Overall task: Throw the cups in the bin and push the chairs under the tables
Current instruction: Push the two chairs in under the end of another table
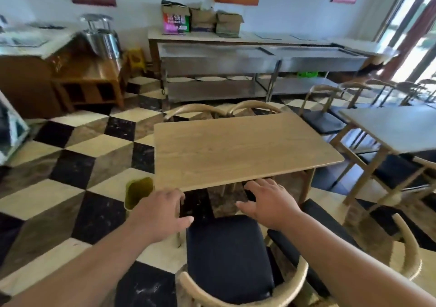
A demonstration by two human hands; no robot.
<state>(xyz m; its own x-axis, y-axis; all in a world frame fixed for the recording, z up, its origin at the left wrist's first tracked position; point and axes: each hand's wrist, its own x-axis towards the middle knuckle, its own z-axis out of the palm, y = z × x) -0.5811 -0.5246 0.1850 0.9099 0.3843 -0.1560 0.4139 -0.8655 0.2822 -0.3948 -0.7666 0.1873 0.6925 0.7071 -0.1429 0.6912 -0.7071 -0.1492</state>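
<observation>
A small green plastic bin (138,192) stood on the checkered floor (77,165) just beside the near left corner of a light wooden rectangular table (236,148), 1 of 2 tables in view; the second, a greyer-topped table (396,127), stood to the right. No cups showed on either top. 2 chairs with black cushions sat pulled out on the near side of the wooden table: the closer black-cushioned chair with a curved pale wooden backrest (228,257) directly below the camera and a second black-cushioned chair (325,219) just to its right. 2 curved chair backs (221,109) showed tucked in at the table's far edge, with at least 3 more chairs (323,117) near the right-hand table.

Both bare arms reached forward over the closer chair. The left hand (162,214) hovered palm down between bin and seat, fingers loosely spread, gripping nothing. The right hand (269,200) hovered palm down at the table's near edge, fingers splayed wide and empty; contact with the table could not be judged.
</observation>
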